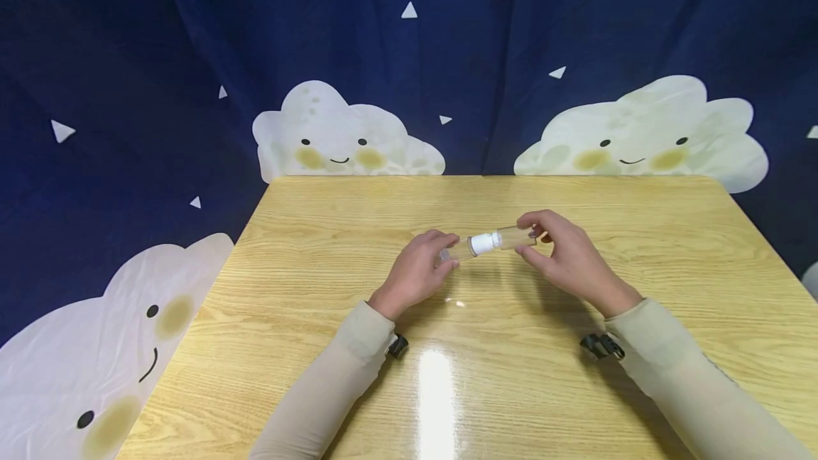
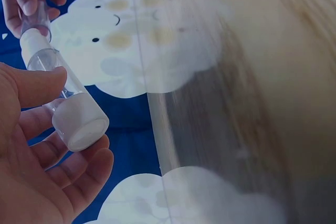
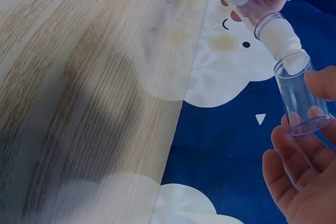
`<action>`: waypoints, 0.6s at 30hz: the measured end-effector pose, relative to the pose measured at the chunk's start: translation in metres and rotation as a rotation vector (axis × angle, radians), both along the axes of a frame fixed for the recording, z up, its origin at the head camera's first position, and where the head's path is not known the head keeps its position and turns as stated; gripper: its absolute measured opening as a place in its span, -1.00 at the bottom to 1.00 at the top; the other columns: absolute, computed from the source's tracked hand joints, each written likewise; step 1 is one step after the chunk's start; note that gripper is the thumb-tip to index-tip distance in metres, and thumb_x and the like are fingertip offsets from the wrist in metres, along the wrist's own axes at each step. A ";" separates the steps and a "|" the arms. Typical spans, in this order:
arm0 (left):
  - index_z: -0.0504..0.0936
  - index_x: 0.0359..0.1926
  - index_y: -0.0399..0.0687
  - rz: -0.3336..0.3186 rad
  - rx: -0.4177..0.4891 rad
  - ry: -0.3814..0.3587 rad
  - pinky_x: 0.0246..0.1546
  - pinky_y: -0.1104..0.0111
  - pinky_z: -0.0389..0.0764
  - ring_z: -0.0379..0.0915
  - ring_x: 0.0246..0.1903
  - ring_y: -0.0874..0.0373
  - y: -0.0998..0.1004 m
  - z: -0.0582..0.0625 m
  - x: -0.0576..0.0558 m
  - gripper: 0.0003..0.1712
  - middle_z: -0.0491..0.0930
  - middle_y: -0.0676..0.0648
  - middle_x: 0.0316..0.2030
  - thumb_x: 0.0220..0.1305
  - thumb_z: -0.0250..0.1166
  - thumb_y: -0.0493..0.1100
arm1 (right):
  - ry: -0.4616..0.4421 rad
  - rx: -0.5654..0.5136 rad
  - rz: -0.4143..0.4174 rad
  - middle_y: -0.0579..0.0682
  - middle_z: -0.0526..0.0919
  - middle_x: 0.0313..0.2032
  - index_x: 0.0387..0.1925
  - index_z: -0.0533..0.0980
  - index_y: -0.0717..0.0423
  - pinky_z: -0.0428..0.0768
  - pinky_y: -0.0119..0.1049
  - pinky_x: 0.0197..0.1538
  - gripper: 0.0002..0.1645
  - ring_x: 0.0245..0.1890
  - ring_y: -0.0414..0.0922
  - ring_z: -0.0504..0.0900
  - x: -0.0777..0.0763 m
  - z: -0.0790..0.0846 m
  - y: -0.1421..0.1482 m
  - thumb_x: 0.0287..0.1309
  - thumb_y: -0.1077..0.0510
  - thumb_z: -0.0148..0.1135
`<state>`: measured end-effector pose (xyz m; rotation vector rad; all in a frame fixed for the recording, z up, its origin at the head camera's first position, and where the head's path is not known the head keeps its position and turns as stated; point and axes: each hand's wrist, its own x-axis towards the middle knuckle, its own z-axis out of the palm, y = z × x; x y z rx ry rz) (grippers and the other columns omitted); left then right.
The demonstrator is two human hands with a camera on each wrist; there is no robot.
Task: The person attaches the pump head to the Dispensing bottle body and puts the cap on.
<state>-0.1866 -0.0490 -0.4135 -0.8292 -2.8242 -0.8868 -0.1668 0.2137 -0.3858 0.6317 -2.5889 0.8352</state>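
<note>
My left hand grips a small pump bottle round its clear body, thumb on one side and fingers on the other. In the left wrist view the bottle's white base points toward the camera. A white collar and pump head are at its other end. My right hand holds a clear, hollow cap between thumb and fingers. The bottle and cap lie nearly in line, tilted slightly up to the right, above the table. In the right wrist view, the white pump tip sits at the cap's open rim.
The wooden table spreads under both hands, with a bright light reflection near its front. A dark blue curtain with white clouds and triangles hangs behind and at the left. Each sleeve cuff has a small black device on it.
</note>
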 end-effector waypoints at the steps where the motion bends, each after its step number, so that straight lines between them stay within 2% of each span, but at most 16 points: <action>1: 0.57 0.23 -0.09 0.000 0.000 -0.001 0.04 0.23 0.62 0.57 0.05 0.06 0.000 0.000 0.000 -0.54 0.62 -0.08 0.10 0.34 0.31 -0.11 | -0.001 0.000 0.002 0.08 0.68 -0.10 0.03 0.53 0.16 0.61 -0.14 -0.18 -0.59 -0.22 -0.07 0.61 0.000 0.000 0.000 0.12 0.26 0.40; 5: 0.57 0.23 -0.10 0.001 0.002 0.001 0.05 0.22 0.62 0.57 0.05 0.05 -0.001 0.000 0.000 -0.54 0.62 -0.09 0.10 0.34 0.31 -0.12 | -0.005 0.002 -0.005 0.06 0.68 -0.10 0.03 0.53 0.15 0.61 -0.10 -0.17 -0.59 -0.21 -0.11 0.60 0.000 0.000 -0.001 0.12 0.26 0.40; 13: 0.56 0.24 -0.10 -0.006 0.003 -0.016 0.04 0.22 0.61 0.56 0.06 0.05 0.001 -0.001 0.001 -0.53 0.62 -0.10 0.10 0.34 0.31 -0.12 | -0.024 -0.002 0.010 0.08 0.68 -0.09 0.03 0.53 0.16 0.63 -0.07 -0.17 -0.58 -0.20 -0.04 0.63 0.000 0.000 -0.002 0.12 0.26 0.41; 18: 0.56 0.24 -0.08 -0.006 0.004 -0.016 0.04 0.22 0.61 0.56 0.06 0.05 0.003 -0.003 0.001 -0.53 0.62 -0.09 0.11 0.33 0.32 -0.13 | 0.001 -0.008 0.032 0.08 0.68 -0.10 0.01 0.54 0.17 0.65 -0.07 -0.19 -0.58 -0.22 -0.05 0.64 0.000 -0.001 -0.004 0.09 0.28 0.43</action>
